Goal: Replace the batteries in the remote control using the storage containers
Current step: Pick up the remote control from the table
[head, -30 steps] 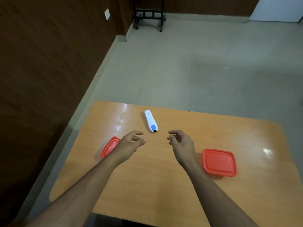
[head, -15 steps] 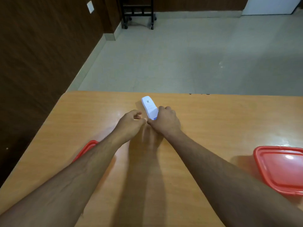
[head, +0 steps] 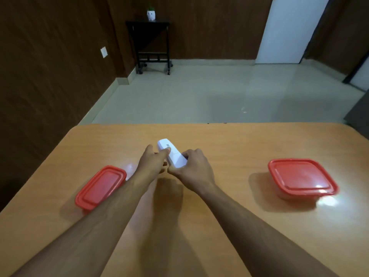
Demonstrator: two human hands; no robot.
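- Your right hand [head: 194, 166] has the grip on the near end of the remote [head: 172, 154]; its fingers curl round that end, knuckles up, so the near end is hidden under them
- Your left hand [head: 154, 162] meets the remote from the left; its thumb lies on the top face near the middle, and the other fingers reach along the far left side; whether they curl under the body you cannot tell from here, but thumb and fingers pinch it between them
- The remote is white, long and slim, pointing away from you and a little to the left; a small dark mark shows near its far end; it sits at the middle of the counter [head: 229, 140], and whether it is lifted or touching the wood cannot be told
- The left box [head: 100, 186] is near your left forearm, which crosses just in front of its right edge; its red lid is on
- The right box [head: 302, 177] stands well apart from your right hand, towards the right edge; red lid on, clear body below, a glare spot on its near corner
- Beyond the counter lies a pale floor; a black stand [head: 152, 45] on wheels carries a small white pot [head: 151, 15] against the dark wall; a white door [head: 287, 31] stands to the right
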